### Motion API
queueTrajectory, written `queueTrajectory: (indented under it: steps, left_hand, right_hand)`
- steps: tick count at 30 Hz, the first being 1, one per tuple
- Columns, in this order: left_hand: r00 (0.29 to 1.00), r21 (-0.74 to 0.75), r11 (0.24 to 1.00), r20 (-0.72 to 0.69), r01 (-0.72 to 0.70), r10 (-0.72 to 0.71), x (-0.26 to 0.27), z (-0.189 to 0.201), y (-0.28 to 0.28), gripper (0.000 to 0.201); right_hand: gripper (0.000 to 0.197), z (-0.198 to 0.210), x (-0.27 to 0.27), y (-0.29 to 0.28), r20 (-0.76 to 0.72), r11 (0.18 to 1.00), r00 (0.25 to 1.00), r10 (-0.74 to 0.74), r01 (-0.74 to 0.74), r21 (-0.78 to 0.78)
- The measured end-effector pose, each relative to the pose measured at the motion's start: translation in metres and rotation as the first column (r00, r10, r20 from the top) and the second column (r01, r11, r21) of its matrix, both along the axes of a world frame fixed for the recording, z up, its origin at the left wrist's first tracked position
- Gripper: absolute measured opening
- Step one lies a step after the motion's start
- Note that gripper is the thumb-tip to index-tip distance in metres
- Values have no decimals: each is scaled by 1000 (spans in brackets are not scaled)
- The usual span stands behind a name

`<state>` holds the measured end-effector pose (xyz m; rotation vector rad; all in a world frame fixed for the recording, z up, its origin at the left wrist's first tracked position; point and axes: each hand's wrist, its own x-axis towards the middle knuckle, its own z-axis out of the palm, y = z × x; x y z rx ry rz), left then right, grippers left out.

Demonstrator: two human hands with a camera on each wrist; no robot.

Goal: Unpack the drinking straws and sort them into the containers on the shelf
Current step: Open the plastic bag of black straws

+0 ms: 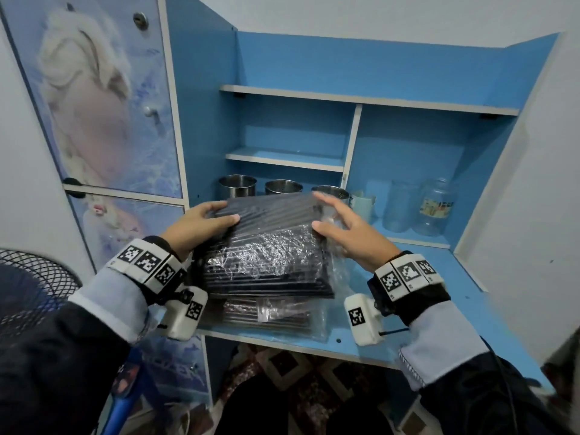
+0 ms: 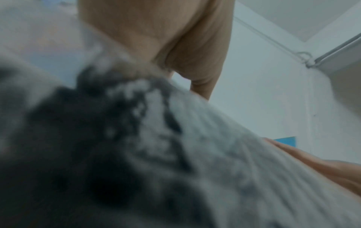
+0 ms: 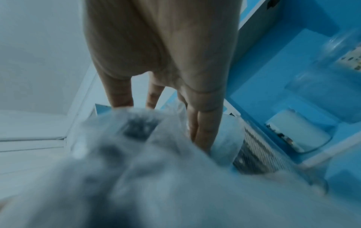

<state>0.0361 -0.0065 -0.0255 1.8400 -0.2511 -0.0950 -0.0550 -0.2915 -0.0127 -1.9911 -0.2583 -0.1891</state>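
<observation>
- A second pack [image 1: 266, 315] lies at the desk's [image 1: 423, 277] front edge.
- Above it, the left hand [image 1: 194, 227] grips the straw pack [image 1: 266, 246], thumb on top, fingers curled over its far corner.
- The right hand [image 1: 348, 233], fingers straight and apart, touches the pack's clear wrap.
- Three steel cups [image 1: 237, 186] stand along the desk's back edge, jars [image 1: 436, 205] to their right.

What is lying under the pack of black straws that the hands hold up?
Under the pack of black straws lies a second plastic-wrapped pack on the blue desk surface. Only its near edge shows; the rest is covered by the lifted pack.
</observation>
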Motion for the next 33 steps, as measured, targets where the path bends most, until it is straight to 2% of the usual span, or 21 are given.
queueTrajectory:
  steps: [3, 8, 12, 15, 19, 22, 27, 30, 33]
  left_hand:
    - [999, -50, 998, 26, 44, -43, -26, 13, -23, 60]
    - [973, -150, 961, 38, 233, -230, -60, 32, -82, 47]
    - [925, -231, 903, -29, 362, -379, -75, 28, -141, 71]
    - [888, -268, 877, -126, 399, -443, -81, 15, -187, 80]
    - [855, -183, 872, -187, 454, -484, -80, -7, -241, 62]
    - [834, -47, 852, -181, 521, -521, -69, -17, -271, 48]
    - [835, 128, 829, -174, 544, -521, -46, -29, -313, 46]
    - [887, 215, 860, -129, 462, -444, -36, -37, -325, 51]
    - [937, 264, 899, -90, 349, -338, -30, -50, -329, 47]
  right_hand:
    - [48, 14, -21, -29, 58, 996, 995, -75, 73, 45]
    - [32, 21, -64, -101, 148, 961, 950, -274, 263, 87]
    - [27, 11, -98, -154, 97, 897, 907, -411, 383, 219]
    - [25, -4, -120, -186, 81, 826, 836, -543, 514, 232]
    - [24, -34, -132, -216, 60, 729, 738, -672, 644, 232]
    - [22, -52, -130, -232, 41, 666, 679, -733, 705, 245]
    - [25, -65, -108, -245, 153, 594, 574, -805, 776, 211]
    - [25, -67, -87, -243, 213, 495, 453, -866, 838, 229]
    - [16, -67, -65, -236, 246, 337, 280, -928, 913, 231]
